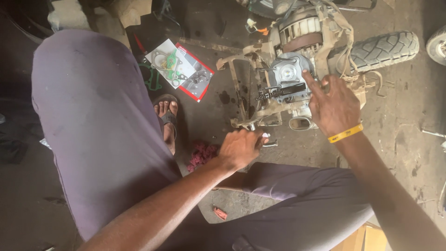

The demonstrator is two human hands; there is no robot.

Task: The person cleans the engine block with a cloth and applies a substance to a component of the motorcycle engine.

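— Engine (290,76) first: where does it sit?

— On the stained concrete floor (409,121), right of centre, still joined to a dirty frame (241,100). Its round grey cylinder face (286,70) looks up at the camera, and a black guide piece with a coiled spring (278,92) lies across it just below that face.

— And the hands?

— Right hand (334,109) rests on the engine's right side, fingers spread and mostly straight, the forefinger stretched up beside the cylinder face. It grips nothing that I can see. A yellow wristband (345,133) circles that wrist.

— The other one?

— Left hand (240,148) is lower, at the bottom edge of the frame, curled into a loose fist. Something small and pale shows at the knuckles, next to a short metal bolt (270,144), but the fingers cover it, so I cannot tell whether it actually holds anything.

— What lies round about?

— A knobbly tyre (383,49) lies behind the engine at upper right. Left of the frame, well apart, a packet of gaskets (179,69) lies on the floor, with green gaskets showing. A red rag (202,153) sits near the left wrist. The person's purple-trousered knee (93,125) fills the left of the view, and a sandalled foot (167,116) shows between knee and packet.
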